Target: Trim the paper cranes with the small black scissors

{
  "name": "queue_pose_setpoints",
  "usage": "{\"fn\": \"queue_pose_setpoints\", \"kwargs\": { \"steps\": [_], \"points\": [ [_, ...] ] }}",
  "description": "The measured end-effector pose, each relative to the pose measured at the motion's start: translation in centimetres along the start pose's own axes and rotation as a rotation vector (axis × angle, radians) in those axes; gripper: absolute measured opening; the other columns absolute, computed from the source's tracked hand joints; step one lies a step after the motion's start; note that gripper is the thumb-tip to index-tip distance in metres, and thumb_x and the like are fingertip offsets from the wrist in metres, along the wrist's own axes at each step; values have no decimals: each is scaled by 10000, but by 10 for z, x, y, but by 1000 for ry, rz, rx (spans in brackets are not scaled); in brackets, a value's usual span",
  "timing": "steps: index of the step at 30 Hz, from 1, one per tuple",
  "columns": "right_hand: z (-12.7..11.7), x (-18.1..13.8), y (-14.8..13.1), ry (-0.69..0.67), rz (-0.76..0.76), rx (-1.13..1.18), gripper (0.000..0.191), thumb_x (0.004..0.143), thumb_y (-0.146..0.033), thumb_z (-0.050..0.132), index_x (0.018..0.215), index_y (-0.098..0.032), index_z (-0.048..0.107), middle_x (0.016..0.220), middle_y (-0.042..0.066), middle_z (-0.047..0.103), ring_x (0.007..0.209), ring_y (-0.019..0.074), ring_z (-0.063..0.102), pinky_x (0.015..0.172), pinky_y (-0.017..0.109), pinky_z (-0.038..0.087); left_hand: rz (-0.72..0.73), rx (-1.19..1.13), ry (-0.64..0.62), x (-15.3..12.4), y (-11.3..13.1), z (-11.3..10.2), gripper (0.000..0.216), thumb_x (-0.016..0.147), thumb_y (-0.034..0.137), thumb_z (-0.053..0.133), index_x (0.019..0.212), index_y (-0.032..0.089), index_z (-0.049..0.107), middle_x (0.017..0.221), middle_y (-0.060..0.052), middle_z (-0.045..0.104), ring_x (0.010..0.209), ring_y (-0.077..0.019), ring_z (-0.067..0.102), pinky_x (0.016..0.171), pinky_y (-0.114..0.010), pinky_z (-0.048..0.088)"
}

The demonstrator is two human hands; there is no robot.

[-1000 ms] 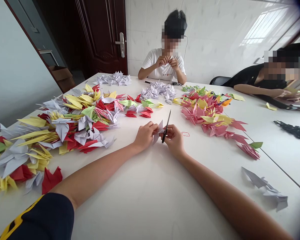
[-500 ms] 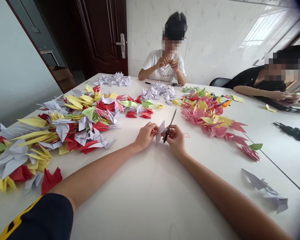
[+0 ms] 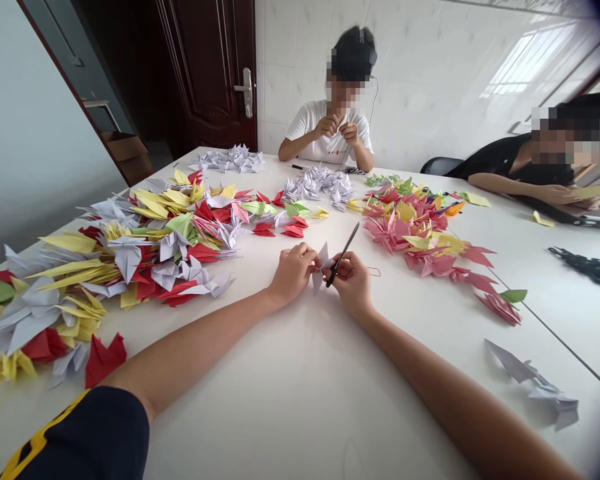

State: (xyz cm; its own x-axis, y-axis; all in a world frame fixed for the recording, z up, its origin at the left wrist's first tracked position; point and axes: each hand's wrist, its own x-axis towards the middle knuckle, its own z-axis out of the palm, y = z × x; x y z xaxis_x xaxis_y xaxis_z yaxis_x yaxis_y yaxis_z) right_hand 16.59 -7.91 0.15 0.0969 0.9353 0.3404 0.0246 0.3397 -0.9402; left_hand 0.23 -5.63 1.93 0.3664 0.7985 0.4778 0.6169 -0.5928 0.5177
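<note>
Just above the white table, my left hand (image 3: 293,270) is closed, its fingertips pinching a white folded paper crane (image 3: 323,255) by its left side. My right hand (image 3: 353,280) is closed around a slim dark pointed tool (image 3: 341,259), its tip slanting up and away; whether it is scissors I cannot tell. The right fingertips also meet the crane's right side. A thin red string (image 3: 375,271) loops out on the table beyond my right hand, and a bit of red shows at the left fingertips. The fingers hide the crane's middle.
A big heap of coloured paper cranes (image 3: 145,247) spreads on the left. Pink and yellow cranes (image 3: 415,227) lie to the right, white ones (image 3: 320,183) ahead. Two white cranes (image 3: 535,383) rest at the near right. Two people sit across the table (image 3: 290,400); a dark cord bundle (image 3: 585,265) lies right.
My hands stay at the crane, with the left fingers shifting slightly and the dark tool tilting a little more to the right. At far right, a person's hands now show a yellow paper.
</note>
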Motion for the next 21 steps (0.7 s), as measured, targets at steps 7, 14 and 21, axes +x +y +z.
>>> {"fn": "queue_pose_setpoints", "kwargs": {
  "steps": [7, 14, 21],
  "points": [
    [1, 0, -1, -3, -9, -8, 349, 664, -276, 821, 869, -240, 541, 755, -29, 635, 649, 153, 648, 638, 314, 590, -2, 100, -25, -2, 4, 0, 207, 889, 54, 442, 912, 218, 566, 1029, -32, 603, 1028, -206, 571, 1022, -422, 310],
    [0, 0, 2, -14, -42, -43, 331, 693, -294, 805, 883, -242, 538, 768, -21, 643, 689, 154, 646, 654, 308, 583, -5, 149, -34, -3, 6, -1, 265, 862, 15, 393, 921, 225, 543, 1035, -34, 594, 1043, -216, 549, 1084, -464, 244],
    [0, 2, 1, -39, -27, 17, 358, 713, -345, 805, 890, -245, 510, 745, -36, 623, 646, 144, 627, 632, 318, 600, -59, 28, -9, -2, 6, 1, 220, 877, 37, 402, 897, 222, 520, 972, -11, 593, 985, -193, 557, 988, -406, 305]
  ]
}}
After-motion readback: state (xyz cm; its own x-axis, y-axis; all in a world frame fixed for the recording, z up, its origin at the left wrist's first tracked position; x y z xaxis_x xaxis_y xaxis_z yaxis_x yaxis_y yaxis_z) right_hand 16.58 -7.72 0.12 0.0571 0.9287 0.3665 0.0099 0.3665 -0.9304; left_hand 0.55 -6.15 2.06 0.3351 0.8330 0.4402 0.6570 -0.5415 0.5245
